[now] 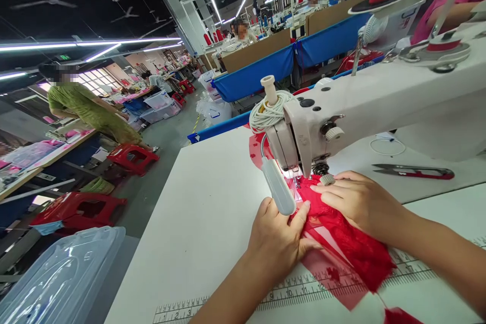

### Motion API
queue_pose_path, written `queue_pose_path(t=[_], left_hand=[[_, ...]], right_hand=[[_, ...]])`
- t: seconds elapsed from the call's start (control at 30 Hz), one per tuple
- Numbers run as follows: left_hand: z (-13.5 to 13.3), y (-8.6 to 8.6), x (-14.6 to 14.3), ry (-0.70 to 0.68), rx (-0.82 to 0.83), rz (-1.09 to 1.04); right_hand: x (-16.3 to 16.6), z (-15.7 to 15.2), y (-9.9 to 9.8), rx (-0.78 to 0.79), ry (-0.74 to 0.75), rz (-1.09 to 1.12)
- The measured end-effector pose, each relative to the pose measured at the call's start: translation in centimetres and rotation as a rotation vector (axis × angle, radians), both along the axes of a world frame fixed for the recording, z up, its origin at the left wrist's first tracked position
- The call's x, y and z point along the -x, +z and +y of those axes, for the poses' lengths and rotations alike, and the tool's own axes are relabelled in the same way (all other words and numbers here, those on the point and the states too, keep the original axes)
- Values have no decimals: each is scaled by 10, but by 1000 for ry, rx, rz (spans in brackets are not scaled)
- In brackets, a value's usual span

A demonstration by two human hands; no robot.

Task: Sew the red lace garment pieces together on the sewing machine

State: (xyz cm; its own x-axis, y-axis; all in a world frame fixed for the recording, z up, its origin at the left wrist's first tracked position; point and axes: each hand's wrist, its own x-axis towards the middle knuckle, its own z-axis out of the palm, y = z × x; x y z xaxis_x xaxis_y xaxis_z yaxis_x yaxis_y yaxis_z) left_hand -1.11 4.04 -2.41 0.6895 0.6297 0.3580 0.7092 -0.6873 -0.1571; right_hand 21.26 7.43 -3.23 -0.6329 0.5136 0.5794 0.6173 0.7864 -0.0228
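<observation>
"Trouble, taken left to right: where might it start?"

"Left hand (pixel 275 235) first. Its thumb lies on the red cloth (pixel 353 235) just beside the presser foot (pixel 297 181), so a careless push forward could catch the tip. A pale paddle-shaped part (pixel 279 190) hides some fingers."

"Gripping anything?"

"Half curled, thumb apart; whether cloth is pinched, I can't tell. The right hand (pixel 357 202) rests bent fingers on top, also near the foot; any pinch underneath is hidden. Uneven pressure between the two could skew or pucker the layers."

"And further right?"

"Snips (pixel 413 171) lie apart from the cloth; a stray sleeve or forearm might knock them."

"Now the materials?"

"Far left, a glossy, ribbed translucent plastic lid (pixel 68 268); then a smooth white tabletop (pixel 205 192), a printed ruler (pixel 288 293) along its near side. The cloth runs from beneath the machine head across that ruler: a sheer layer (pixel 345 288) with darker red motifs, probably slippery, and crumpled, denser lace (pixel 368 253) over it. Behind, the white sewing machine (pixel 379 101), smooth and rounded."
</observation>
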Motion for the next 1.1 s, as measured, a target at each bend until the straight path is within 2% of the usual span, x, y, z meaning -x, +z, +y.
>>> queue_pose_path(t=[0.57, 0.7, 0.83, 0.93, 1.03, 1.1], left_hand=[[12, -1, 5, 25, 24, 3], [14, 3, 4, -101, 15, -32], [16, 4, 0, -210, 56, -31], [15, 4, -3, -156, 76, -43], [13, 3, -3, -76, 91, -29], [11, 3, -2, -72, 89, -9]], right_hand=[[2, 8, 1, 130, -20, -45], [1, 7, 1, 162, -17, -38], [1, 4, 0, 82, 69, -23], [1, 2, -1, 37, 140, -8], [2, 0, -2, 43, 111, 14], [2, 0, -3, 29, 96, 20]])
